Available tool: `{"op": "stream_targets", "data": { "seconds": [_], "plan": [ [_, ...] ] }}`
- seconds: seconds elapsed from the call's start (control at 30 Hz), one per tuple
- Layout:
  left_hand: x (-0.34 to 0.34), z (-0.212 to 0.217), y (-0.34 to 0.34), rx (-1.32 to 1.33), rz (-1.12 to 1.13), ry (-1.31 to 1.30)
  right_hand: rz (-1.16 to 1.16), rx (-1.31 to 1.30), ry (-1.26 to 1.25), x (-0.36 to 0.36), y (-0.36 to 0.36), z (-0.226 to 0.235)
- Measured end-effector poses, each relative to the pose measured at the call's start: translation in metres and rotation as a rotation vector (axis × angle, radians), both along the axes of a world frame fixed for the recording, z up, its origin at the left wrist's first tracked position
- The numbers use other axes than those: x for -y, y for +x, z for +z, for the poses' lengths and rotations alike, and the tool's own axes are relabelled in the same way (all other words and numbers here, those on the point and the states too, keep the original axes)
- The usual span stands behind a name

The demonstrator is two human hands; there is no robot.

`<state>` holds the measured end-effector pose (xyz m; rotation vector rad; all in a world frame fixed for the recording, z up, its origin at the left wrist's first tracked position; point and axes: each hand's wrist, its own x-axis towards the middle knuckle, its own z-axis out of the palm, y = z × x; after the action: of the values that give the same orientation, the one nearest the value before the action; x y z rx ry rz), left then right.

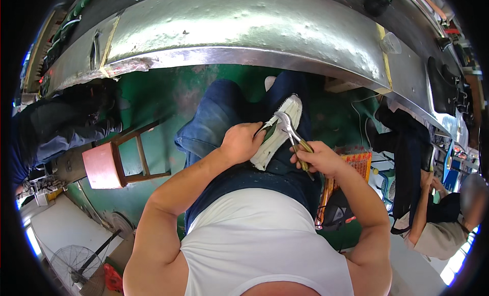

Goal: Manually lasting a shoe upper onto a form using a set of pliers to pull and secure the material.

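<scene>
A shoe (275,143) with its pale, rough-edged underside turned up lies over my lap, its long side slanting up to the right. My left hand (242,142) is closed on the shoe's left side, where a dark green edge shows by the fingers. In my right hand (320,157) are metal pincers (293,132) with yellowish handles. Their rounded head rests over the shoe's underside, close to its left edge. Whether the jaws grip any material is too small to make out.
Ahead of my knees runs a long metal-topped bench (244,29). A clear plastic cup (390,43) stands on its right part. At left are a pink-seated wooden stool (104,165) and a wire fan (76,265). A black bag (337,210) lies at right; beyond it another person (438,219) sits.
</scene>
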<state>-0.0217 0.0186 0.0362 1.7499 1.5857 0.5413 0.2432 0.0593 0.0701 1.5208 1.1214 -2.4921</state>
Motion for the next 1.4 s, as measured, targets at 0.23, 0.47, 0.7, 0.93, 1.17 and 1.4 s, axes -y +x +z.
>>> {"op": "stream_targets", "data": {
  "seconds": [0.23, 0.47, 0.7, 0.93, 1.17, 1.4],
  "plan": [
    [-0.03, -0.006, 0.016, -0.147, 0.093, 0.193, 0.245, 0.118, 0.26, 0.002, 0.012, -0.004],
    [-0.031, -0.019, 0.02, -0.21, -0.016, 0.322, -0.054, -0.009, 0.097, 0.008, 0.003, 0.004],
    [-0.02, -0.007, 0.018, -0.064, 0.032, 0.186, 0.221, 0.2, 0.465, 0.003, 0.009, -0.007],
    [0.012, -0.005, 0.004, 0.13, 0.091, 0.264, 0.573, 0.235, 0.794, -0.004, 0.014, 0.024],
    [0.013, -0.006, 0.01, 0.078, 0.028, 0.382, 0.734, 0.234, 0.794, -0.017, 0.011, 0.039],
    [0.012, -0.004, 0.012, 0.077, 0.001, 0.392, 0.814, 0.257, 0.659, -0.042, -0.002, 0.056]
  ]
}}
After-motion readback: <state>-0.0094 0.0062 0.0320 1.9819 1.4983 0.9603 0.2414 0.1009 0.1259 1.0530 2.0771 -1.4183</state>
